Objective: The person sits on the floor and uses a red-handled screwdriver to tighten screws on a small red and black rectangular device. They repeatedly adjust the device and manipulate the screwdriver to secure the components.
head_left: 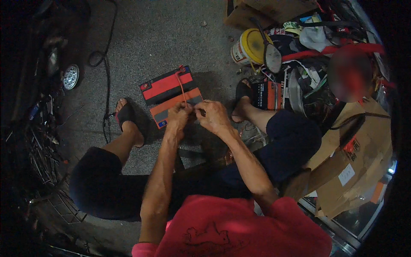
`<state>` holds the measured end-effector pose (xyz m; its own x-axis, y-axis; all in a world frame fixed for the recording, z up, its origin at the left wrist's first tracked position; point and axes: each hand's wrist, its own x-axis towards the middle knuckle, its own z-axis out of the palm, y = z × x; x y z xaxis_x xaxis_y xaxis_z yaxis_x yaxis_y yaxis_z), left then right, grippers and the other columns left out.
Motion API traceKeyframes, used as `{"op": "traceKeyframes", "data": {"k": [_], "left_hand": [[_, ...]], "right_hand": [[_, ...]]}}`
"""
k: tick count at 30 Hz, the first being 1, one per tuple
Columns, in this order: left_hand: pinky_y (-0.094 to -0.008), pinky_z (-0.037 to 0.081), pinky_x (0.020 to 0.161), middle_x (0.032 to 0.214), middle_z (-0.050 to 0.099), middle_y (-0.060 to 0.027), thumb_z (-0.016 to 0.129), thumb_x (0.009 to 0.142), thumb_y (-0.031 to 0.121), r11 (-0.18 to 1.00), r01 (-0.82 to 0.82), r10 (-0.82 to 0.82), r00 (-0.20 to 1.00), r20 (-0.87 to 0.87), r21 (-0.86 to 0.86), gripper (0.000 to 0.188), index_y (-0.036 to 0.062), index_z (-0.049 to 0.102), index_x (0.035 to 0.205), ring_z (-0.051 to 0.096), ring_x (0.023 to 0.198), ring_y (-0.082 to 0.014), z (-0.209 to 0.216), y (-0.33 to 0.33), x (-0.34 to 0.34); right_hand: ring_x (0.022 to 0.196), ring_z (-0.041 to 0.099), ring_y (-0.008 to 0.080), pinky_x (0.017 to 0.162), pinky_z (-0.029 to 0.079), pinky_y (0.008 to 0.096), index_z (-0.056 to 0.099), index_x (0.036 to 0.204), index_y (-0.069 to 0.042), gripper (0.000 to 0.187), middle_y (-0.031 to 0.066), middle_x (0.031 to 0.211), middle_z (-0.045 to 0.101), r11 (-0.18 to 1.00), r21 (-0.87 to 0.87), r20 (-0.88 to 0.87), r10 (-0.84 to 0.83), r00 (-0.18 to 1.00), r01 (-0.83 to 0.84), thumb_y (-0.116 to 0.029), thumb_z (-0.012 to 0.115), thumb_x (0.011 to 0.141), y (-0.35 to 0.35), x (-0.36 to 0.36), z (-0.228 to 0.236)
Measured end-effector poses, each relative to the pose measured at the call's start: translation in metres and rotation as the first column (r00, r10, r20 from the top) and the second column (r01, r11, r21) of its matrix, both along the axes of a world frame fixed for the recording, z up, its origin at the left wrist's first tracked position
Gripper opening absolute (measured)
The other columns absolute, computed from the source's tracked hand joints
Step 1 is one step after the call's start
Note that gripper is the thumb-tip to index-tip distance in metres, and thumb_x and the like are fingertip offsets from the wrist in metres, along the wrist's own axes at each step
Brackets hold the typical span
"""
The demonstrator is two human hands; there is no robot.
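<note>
Two flat black battery packs with red and orange tops [171, 92] lie side by side on the grey floor between my feet. A thin red wire [181, 85] runs from the far pack's corner toward my hands. My left hand [179, 115] and my right hand [212, 115] meet just in front of the nearer pack, fingers pinched together on the end of that wire. What the fingertips hold beyond the wire is hidden.
A yellow-lidded bucket [250, 46] and an electric swatter racket [270, 53] stand at the back right beside a heap of cables and clutter. Cardboard boxes [355, 162] sit to my right. A black cable [105, 81] snakes at left; a round lamp [70, 76] lies further left.
</note>
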<state>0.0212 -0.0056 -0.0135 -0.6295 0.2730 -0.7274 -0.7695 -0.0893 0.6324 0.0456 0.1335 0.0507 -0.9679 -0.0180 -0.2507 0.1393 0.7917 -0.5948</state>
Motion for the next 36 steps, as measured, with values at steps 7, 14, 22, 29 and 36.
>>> {"op": "traceKeyframes", "data": {"k": [7,14,22,29,36], "left_hand": [[-0.0371,0.05,0.068,0.084,0.066,-0.0157,0.06,0.08,0.015,0.873,0.051,-0.231,0.92,-0.318,-0.485,0.021,-0.0026,0.064,0.092,0.065,0.075,-0.0272,-0.021,-0.016,-0.001],[-0.0436,0.049,0.076,0.087,0.067,-0.0219,0.058,0.074,0.014,0.75,0.11,-0.408,0.853,-0.326,-0.652,0.024,-0.0005,0.066,0.092,0.065,0.086,-0.0367,0.011,-0.019,-0.006],[-0.0465,0.048,0.076,0.087,0.066,-0.0225,0.059,0.074,0.015,0.73,0.06,-0.373,0.87,-0.323,-0.681,0.024,-0.0004,0.066,0.091,0.064,0.086,-0.0392,0.011,-0.016,-0.003],[-0.0465,0.048,0.077,0.087,0.066,-0.0219,0.06,0.074,0.016,0.75,0.033,-0.383,0.837,-0.392,-0.661,0.023,0.0009,0.066,0.09,0.064,0.087,-0.039,0.011,-0.018,-0.002],[-0.0456,0.049,0.077,0.087,0.067,-0.0218,0.059,0.073,0.015,0.751,0.076,-0.362,0.878,-0.313,-0.656,0.024,0.0023,0.068,0.091,0.064,0.086,-0.0385,0.004,-0.017,-0.003]], "right_hand": [[0.076,0.067,0.0309,0.069,0.052,0.0375,0.069,0.092,-0.003,0.017,0.0158,0.083,0.068,0.921,-0.219,-0.074,-0.346,0.935,0.323,-0.014,0.063,0.079,0.004,-0.004,-0.005],[0.082,0.068,0.0314,0.074,0.052,0.0379,0.069,0.096,-0.003,0.022,0.0174,0.088,0.069,0.944,-0.122,-0.037,-0.312,0.949,0.306,-0.017,0.064,0.08,0.013,0.007,-0.03],[0.084,0.067,0.0311,0.076,0.052,0.0374,0.068,0.096,-0.003,0.022,0.0172,0.089,0.069,0.964,-0.099,-0.057,-0.253,0.966,0.246,-0.015,0.065,0.078,0.008,0.01,-0.036],[0.083,0.067,0.0302,0.075,0.052,0.0371,0.07,0.093,-0.005,0.017,0.0148,0.09,0.069,0.933,-0.18,-0.026,-0.32,0.947,0.311,-0.012,0.066,0.078,0.008,0.009,-0.037],[0.083,0.065,0.0318,0.073,0.051,0.0386,0.07,0.091,-0.008,0.015,0.0125,0.09,0.066,0.967,-0.063,-0.119,-0.253,0.96,0.247,-0.013,0.068,0.078,0.008,0.01,-0.049]]}}
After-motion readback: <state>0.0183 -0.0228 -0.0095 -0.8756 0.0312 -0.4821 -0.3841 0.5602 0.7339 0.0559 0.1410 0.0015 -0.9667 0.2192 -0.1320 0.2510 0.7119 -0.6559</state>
